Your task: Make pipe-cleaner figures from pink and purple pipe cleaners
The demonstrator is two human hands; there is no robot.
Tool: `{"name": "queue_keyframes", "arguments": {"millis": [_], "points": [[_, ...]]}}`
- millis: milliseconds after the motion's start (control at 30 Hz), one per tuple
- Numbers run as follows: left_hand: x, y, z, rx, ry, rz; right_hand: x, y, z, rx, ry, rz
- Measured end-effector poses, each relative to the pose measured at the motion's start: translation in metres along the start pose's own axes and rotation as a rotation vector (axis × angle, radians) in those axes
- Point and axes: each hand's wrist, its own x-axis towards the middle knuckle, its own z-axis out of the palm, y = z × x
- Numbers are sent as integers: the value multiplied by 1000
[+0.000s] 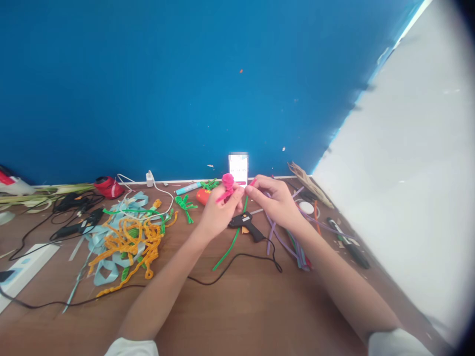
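"Brown desk (237, 316) lies nearest. What then?"

"Black glue gun (248, 225), in the middle."

"And both hands?"

"Just beyond: left hand (217, 213) holds a pink fuzzy piece (227, 181) in its fingers (235, 198); right hand (278, 200) pinches a pink strip (254, 182) just beside. Behind is a lit phone (241, 168)."
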Motion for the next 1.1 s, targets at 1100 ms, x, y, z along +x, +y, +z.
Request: {"name": "queue_keyframes", "arguments": {"millis": [1100], "points": [[5, -8, -4, -40, -64, 13, 3, 3, -15, -466, -124, -268]]}}
